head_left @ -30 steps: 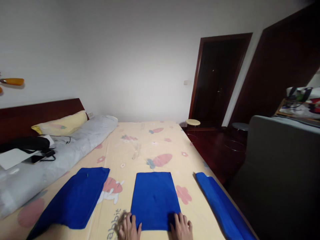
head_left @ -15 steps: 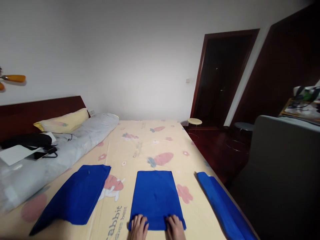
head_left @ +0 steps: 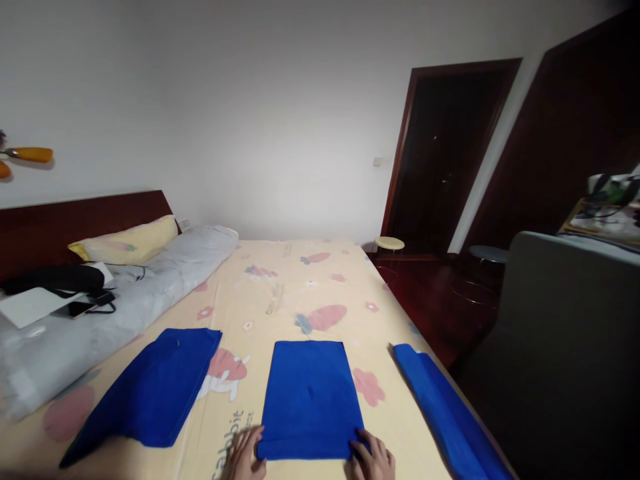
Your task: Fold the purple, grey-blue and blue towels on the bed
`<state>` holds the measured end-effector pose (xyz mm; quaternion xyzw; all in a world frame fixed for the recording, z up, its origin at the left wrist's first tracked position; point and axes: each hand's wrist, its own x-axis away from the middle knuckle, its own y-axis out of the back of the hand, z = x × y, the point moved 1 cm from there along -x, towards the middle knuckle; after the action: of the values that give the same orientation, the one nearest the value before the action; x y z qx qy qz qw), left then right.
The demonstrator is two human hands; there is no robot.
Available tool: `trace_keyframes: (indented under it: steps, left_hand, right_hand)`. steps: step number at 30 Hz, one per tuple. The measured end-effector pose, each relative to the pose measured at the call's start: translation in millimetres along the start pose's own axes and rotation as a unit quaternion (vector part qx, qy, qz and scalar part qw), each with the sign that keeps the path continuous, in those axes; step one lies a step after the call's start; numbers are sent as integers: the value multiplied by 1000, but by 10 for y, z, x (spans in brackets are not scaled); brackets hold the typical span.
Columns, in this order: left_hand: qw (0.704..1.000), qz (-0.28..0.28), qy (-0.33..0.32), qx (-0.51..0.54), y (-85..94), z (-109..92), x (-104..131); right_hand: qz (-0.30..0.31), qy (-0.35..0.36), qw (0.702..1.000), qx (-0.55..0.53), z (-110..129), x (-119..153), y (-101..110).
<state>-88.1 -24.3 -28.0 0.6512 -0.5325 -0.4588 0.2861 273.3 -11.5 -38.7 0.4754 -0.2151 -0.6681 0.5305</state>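
A blue cloth (head_left: 313,393) lies flat on the bed in front of me, its near edge turned over into a narrow strip. My left hand (head_left: 246,455) is at the cloth's near left corner, fingers and thumb closed around the end of the strip. At the near right corner, my right hand (head_left: 371,456) has its bent fingers over the strip's other end. Off to the left lies a second blue cloth (head_left: 155,387), spread unevenly with a pointed near end. A long folded blue cloth (head_left: 445,413) lies along the bed's right edge.
The bed (head_left: 270,307) has a carrot-patterned sheet. On its left are a grey quilt (head_left: 165,287), a yellow pillow (head_left: 130,242) and a phone (head_left: 75,309). A yellow stool (head_left: 389,244) stands beyond the right edge, and a grey panel (head_left: 565,333) rises at right.
Both hands have moved apart from on top of the strip out to its two ends, the left one leftward and the right one rightward. The blue cloths stay in place.
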Motion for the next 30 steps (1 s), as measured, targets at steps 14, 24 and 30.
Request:
trace_keyframes:
  steps: [14,24,30]
  left_hand:
    - [948,90,136,273,139,67,-291]
    - [994,-2,70,-88,40,-203,-314]
    - [981,76,52,-173,42,-451,-339]
  right_hand:
    - [97,-121,965,-212,-25,-474,243]
    - [-48,-31,998,17,-165,-192,-40]
    - [-38,39,995,81,-22,-112,-174]
